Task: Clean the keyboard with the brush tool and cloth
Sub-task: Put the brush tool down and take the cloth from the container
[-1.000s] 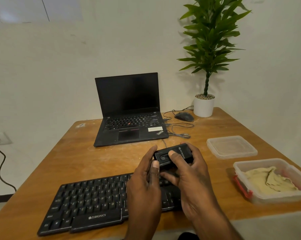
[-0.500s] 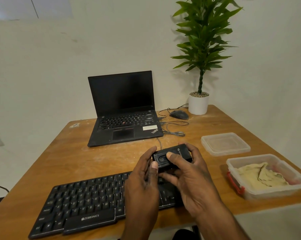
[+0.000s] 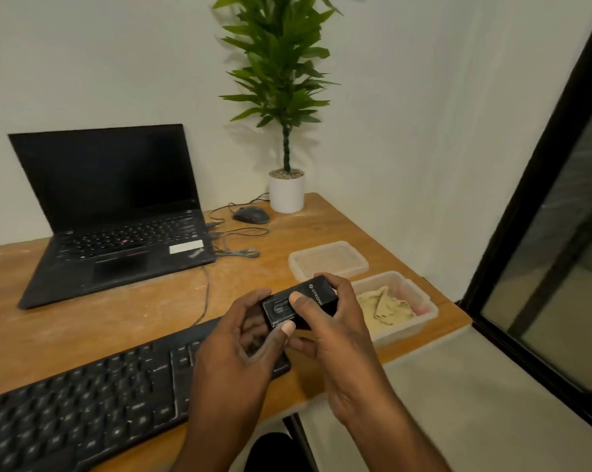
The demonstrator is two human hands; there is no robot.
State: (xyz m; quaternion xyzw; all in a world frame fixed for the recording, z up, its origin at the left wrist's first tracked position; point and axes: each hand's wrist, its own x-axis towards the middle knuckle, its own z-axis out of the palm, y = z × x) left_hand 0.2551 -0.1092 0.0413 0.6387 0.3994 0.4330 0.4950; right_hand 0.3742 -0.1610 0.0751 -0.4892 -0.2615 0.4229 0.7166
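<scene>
Both hands, left hand point(image 3: 240, 338) and right hand point(image 3: 335, 321), grip the brush tool point(image 3: 299, 306) above the keyboard point(image 3: 100, 403).

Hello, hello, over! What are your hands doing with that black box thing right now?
Left hand and right hand both gripping the black brush tool above the keyboard. Cloth in the open tub, untouched. Nothing blocking.

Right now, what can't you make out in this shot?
Head view only:
- keyboard: left end cut by the frame edge, right keys hidden behind left hand.
- brush tool: bristles not visible, underside covered by right hand.
- cloth: lower folds hidden by its container.
</scene>
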